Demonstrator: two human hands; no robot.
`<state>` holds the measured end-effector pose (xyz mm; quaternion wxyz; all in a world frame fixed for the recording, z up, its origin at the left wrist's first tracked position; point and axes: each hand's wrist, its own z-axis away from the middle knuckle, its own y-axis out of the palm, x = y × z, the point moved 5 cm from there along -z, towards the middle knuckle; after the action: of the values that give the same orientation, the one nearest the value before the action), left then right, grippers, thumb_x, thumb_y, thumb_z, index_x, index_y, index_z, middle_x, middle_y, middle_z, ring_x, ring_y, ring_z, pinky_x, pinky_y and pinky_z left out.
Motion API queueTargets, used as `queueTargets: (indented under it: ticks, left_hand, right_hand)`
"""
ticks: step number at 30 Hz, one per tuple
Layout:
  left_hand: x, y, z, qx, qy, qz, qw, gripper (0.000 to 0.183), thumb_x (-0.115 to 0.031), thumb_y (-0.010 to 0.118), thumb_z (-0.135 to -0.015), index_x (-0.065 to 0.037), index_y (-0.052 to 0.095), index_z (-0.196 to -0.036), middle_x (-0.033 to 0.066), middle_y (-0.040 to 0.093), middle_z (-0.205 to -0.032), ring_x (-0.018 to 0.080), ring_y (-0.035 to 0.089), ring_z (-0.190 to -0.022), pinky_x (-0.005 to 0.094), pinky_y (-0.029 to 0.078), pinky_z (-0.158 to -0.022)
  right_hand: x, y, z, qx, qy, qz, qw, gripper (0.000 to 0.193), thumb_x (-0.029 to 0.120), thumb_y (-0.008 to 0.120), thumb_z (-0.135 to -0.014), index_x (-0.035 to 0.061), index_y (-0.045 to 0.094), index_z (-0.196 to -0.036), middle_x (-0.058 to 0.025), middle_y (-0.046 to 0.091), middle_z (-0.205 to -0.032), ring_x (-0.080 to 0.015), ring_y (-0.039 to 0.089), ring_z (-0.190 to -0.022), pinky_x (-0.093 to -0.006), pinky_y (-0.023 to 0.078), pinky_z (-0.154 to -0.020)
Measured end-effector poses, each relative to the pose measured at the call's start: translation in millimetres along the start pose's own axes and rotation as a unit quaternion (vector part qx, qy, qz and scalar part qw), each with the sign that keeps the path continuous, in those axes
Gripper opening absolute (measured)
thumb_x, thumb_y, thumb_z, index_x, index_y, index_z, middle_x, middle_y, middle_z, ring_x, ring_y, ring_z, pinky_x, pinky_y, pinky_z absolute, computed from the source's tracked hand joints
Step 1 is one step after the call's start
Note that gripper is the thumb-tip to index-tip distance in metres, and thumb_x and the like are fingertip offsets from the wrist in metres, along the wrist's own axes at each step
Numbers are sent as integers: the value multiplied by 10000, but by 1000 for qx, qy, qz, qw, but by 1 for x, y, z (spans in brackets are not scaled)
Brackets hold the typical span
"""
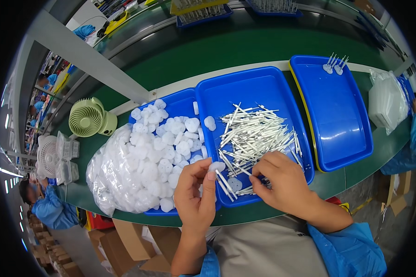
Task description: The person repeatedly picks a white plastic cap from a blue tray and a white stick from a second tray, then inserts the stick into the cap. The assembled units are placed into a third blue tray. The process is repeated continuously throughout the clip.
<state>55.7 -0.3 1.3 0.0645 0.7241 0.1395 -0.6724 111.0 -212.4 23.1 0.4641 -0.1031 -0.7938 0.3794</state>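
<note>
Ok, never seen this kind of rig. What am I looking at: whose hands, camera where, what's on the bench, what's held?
No robot here: these are a person's bare hands. The single picture comes from a wide fisheye camera worn on the head, looking down, so straight edges bend.

On the green work surface, a left blue tray and a clear plastic bag carry white scalloped discs. The middle blue tray holds a pile of thin white rods. The right blue tray has two discs with upright rods at its far end.

The left hand pinches one disc, with rods slanting down beside it. The right hand is at the pile's near edge; its grip is unclear.
</note>
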Motion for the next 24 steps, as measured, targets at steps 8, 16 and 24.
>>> queueTargets:
  ticks: [8, 16, 24]
  left_hand:
    - [-7, 13, 4, 28, -52, 97, 994, 345, 44, 599, -1140, 98, 581, -1480, 180, 772, -1266, 192, 789, -1037, 322, 635, -911]
    - [-7, 16, 5, 43, -57, 108, 992, 349, 59, 607, -1130, 103, 585, -1475, 188, 774, -1267, 199, 793, -1062, 322, 633, -934]
    - [-5, 15, 4, 47, -56, 111, 991, 333, 50, 618, -1131, 104, 601, -1459, 195, 776, -1274, 199, 794, -1063, 319, 631, -934]
  right_hand:
    - [-4, 10, 0, 55, 105, -268, 956, 140, -15, 822, -914, 31, 714, -991, -60, 727, -853, -140, 699, -674, -291, 502, -575]
    - [-4, 10, 2, 58, 129, -319, 937, 245, -41, 811, -910, 29, 807, -1145, 5, 728, -807, -34, 625, -650, -230, 448, -557]
    - [-2, 6, 6, 58, 107, -289, 949, 223, 6, 780, -949, 11, 785, -1173, -27, 679, -744, -83, 620, -596, -286, 488, -549]
